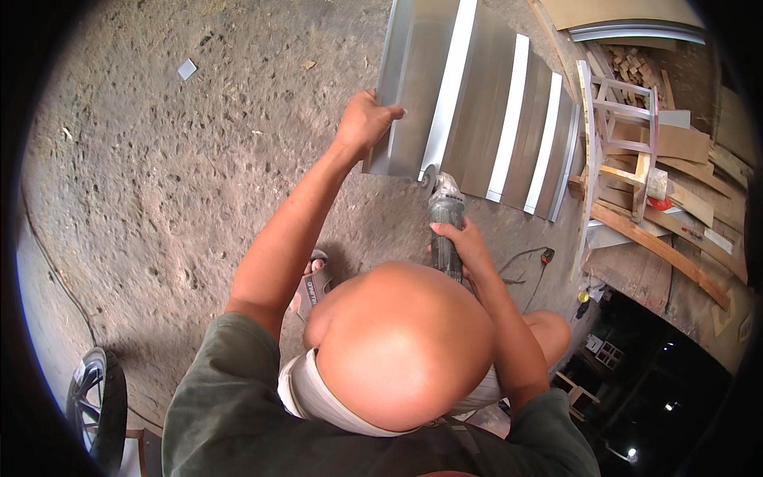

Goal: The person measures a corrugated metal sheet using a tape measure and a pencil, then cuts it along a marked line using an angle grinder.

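The ribbed metal sheet (pixel 477 103) lay ahead of the person, over the rough floor (pixel 199 159), its bright raised ribs running away toward the top and its near edge facing the knees. The grinder (pixel 447 208) stood at that near edge, its round disc (pixel 428 181) by the lower end of the leftmost bright rib; whether the disc touched the metal could not be told. The left hand (pixel 363 125) was on the sheet's left edge, a little above the near corner, its fingers curled and gripping the edge, with the thumb laid over the upper face. Their tips were hidden. The right hand (pixel 470 248) had its fingers wrapped about the grinder's body, behind the head and well apart from the sheet, the thumb crossing the top. The rear end of the grinder dropped out of sight behind a bare knee (pixel 397 342). A sandal (pixel 317 288) showed left of that knee. Farther out, a small orange-and-black object (pixel 547 255) lay right of the grinder. A metal ladder (pixel 624 86) and loose boards (pixel 668 250) were at the right, and a wheel (pixel 118 405) stood at the lower left.
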{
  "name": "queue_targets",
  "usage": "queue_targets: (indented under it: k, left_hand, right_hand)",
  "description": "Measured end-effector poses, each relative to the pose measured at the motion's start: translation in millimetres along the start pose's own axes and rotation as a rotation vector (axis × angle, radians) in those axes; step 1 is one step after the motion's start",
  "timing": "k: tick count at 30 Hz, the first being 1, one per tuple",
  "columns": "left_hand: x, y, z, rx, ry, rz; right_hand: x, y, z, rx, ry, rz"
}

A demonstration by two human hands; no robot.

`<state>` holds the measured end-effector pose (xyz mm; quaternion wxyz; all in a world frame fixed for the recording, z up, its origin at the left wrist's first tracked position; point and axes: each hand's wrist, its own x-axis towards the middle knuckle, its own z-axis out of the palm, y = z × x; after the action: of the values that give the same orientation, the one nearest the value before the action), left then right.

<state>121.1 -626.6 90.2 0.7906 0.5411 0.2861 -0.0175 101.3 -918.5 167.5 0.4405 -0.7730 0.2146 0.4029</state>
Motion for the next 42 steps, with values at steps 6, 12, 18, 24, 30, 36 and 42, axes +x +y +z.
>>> queue_targets:
  k: [6,12,18,24,30,36,42]
  left_hand:
    - [-1.9,-2.0,1.3,-0.054,-0.025,0.002]
    - [1.3,-15.3,13.5,-0.154,0.034,0.033]
    - [-13.7,5.7,20.4,-0.194,-0.009,0.066]
    - [-19.9,20.2,23.2,-0.214,-0.071,0.038]
    - [-21.4,23.8,26.6,-0.241,-0.077,0.026]
    - [-22.1,25.9,27.0,-0.246,-0.077,0.027]
    - [-26.8,32.0,31.6,-0.236,-0.058,0.036]
  right_hand:
    - [4.0,3.7,2.1,0.007,0.017,-0.008]
    - [-5.3,-3.0,9.7,-0.060,0.045,-0.007]
    - [-0.6,4.5,7.1,-0.045,0.062,-0.029]
    - [-2.1,4.0,5.5,-0.065,0.069,-0.014]
    - [-2.0,6.7,0.6,-0.064,0.068,-0.008]
    - [-4.0,7.4,-0.7,-0.076,0.064,-0.007]
    - [-4.3,8.1,-1.5,-0.067,0.047,-0.005]
